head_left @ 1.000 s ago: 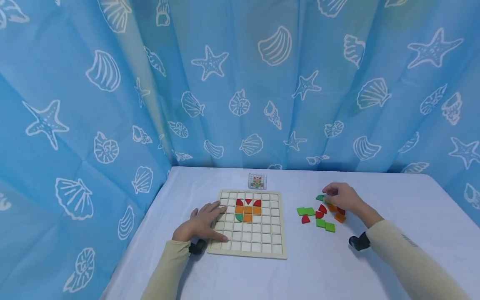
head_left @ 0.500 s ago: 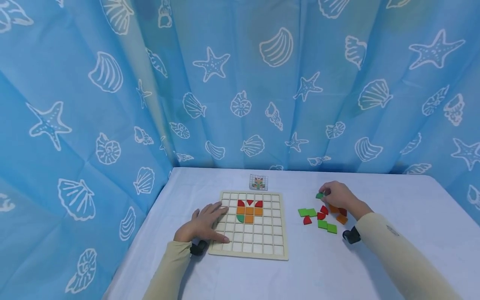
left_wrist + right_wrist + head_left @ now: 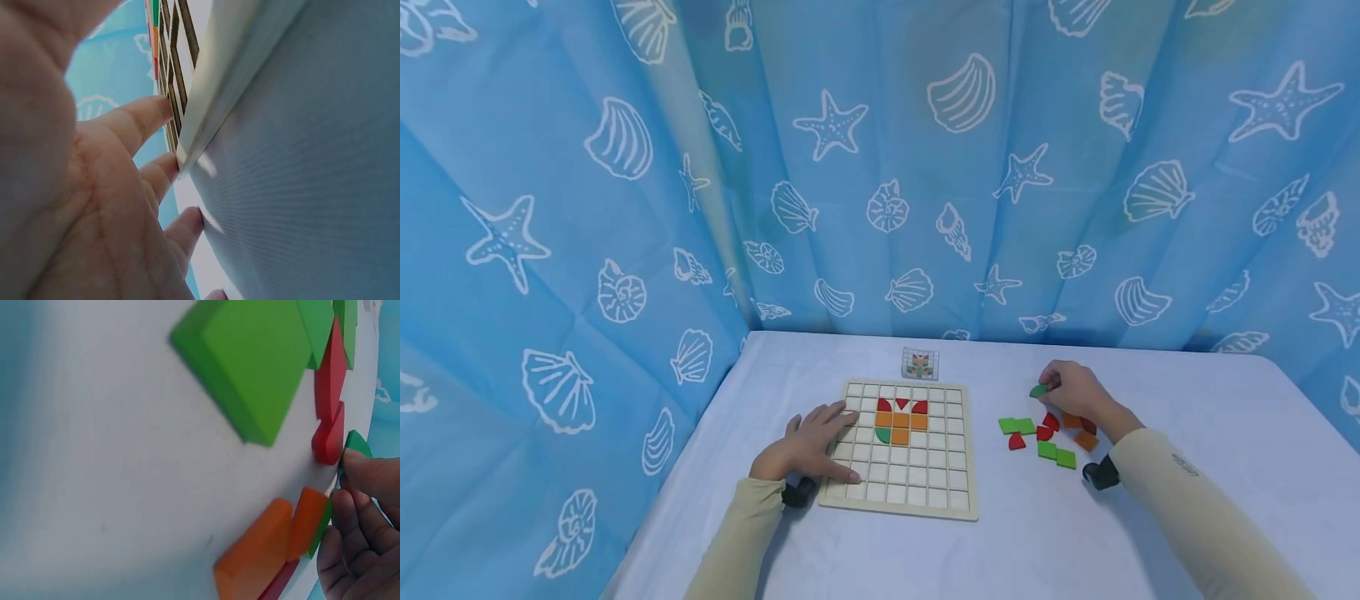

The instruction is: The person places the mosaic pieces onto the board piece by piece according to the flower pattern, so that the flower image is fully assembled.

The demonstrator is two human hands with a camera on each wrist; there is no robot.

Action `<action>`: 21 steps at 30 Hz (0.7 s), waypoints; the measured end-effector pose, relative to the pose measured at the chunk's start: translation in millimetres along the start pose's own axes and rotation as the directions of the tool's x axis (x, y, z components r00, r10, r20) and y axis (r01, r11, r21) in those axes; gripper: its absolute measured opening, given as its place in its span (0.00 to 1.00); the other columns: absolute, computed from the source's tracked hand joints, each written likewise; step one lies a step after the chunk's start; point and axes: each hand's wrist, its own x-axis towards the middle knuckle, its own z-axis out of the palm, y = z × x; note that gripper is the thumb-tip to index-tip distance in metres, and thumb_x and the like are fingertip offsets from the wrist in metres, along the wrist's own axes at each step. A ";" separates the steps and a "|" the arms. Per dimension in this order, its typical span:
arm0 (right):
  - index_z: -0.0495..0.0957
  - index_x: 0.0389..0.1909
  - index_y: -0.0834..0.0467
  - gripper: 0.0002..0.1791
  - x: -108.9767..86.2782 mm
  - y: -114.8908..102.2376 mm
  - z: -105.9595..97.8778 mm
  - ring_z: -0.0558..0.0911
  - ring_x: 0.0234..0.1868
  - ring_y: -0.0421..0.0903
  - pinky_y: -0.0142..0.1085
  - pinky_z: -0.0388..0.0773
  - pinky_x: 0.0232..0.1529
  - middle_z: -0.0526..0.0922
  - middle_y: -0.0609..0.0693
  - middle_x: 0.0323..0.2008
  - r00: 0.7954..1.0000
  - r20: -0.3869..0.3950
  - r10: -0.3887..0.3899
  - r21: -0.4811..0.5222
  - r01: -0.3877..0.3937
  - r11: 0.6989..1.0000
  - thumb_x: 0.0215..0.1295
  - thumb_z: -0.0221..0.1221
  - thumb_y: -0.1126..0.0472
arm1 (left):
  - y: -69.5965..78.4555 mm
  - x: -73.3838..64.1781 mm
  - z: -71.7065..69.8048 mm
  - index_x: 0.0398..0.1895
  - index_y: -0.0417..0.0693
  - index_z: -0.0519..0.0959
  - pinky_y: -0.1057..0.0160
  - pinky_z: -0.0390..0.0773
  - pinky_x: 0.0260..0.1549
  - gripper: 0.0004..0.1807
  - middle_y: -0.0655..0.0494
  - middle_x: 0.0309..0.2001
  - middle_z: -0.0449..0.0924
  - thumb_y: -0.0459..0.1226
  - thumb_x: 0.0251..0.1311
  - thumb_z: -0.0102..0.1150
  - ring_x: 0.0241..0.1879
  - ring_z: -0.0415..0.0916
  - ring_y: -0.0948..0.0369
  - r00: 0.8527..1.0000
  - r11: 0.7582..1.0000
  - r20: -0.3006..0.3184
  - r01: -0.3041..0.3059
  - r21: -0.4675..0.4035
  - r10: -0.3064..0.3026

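In the head view my left hand [image 3: 808, 446] rests with spread fingers on the left edge of a wooden grid board [image 3: 917, 515]. The left wrist view shows some of its fingertips at the board's edge and others on the cloth. On the board sit orange square tiles [image 3: 901, 421], red tiles [image 3: 920, 407] and one dark green quarter-round tile [image 3: 883, 435]. My right hand [image 3: 1078, 393] pinches another dark green quarter-round tile [image 3: 357, 444] between thumb and fingers, at the far side of the loose pile. Part of that tile is hidden by the fingers.
Loose light green squares [image 3: 1056, 454], red quarter-round tiles [image 3: 1017, 442] and orange squares [image 3: 1086, 440] lie right of the board on the white cloth [image 3: 1015, 533]. A small pattern card [image 3: 921, 364] lies behind the board. A blue shell-print curtain [image 3: 880, 167] encloses the back and left.
My right hand has taken hold of the dark green quarter-round tile and tilted it up a little, shifting slightly to the left. My left hand has stayed on the board's edge.
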 end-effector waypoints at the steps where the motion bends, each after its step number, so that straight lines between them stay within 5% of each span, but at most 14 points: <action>1: 0.76 0.47 0.63 0.17 0.0 -0.9 0.7 0.77 0.42 0.53 0.39 0.82 0.38 0.79 0.61 0.43 1.000 -0.008 -0.005 0.007 0.005 1.000 0.59 0.67 0.62 | 0.1 0.1 -0.2 0.77 0.61 0.58 0.31 0.43 0.71 0.57 0.53 0.79 0.48 0.62 0.42 0.74 0.78 0.43 0.46 1.000 1.000 0.000 0.000 -0.001 0.000; 8: 0.79 0.54 0.60 0.17 0.9 -16.2 6.4 0.76 0.48 0.56 0.40 0.83 0.40 0.79 0.61 0.48 0.996 -0.064 -0.062 0.095 0.068 0.993 0.65 0.61 0.63 | -0.6 0.6 -2.5 0.77 0.62 0.58 0.31 0.43 0.71 0.57 0.54 0.79 0.48 0.63 0.42 0.73 0.78 0.43 0.46 1.000 1.000 -0.006 -0.002 0.006 0.002; 15: 0.81 0.54 0.60 0.17 -5.6 -35.7 14.2 0.78 0.53 0.57 0.49 0.82 0.53 0.82 0.60 0.51 0.993 -0.071 -0.093 0.139 0.102 0.985 0.64 0.62 0.62 | -2.7 1.2 -1.9 0.77 0.61 0.58 0.31 0.44 0.71 0.56 0.53 0.79 0.48 0.62 0.43 0.73 0.78 0.44 0.46 1.000 1.000 -0.007 -0.013 0.010 0.013; 21: 0.82 0.53 0.60 0.17 -10.0 -44.7 22.7 0.82 0.47 0.53 0.43 0.85 0.47 0.82 0.59 0.49 0.994 -0.043 -0.105 0.170 0.111 0.979 0.64 0.61 0.63 | -2.1 0.8 -0.3 0.77 0.61 0.58 0.31 0.44 0.71 0.56 0.53 0.79 0.48 0.63 0.43 0.73 0.78 0.44 0.45 1.000 1.000 -0.005 -0.017 0.013 0.018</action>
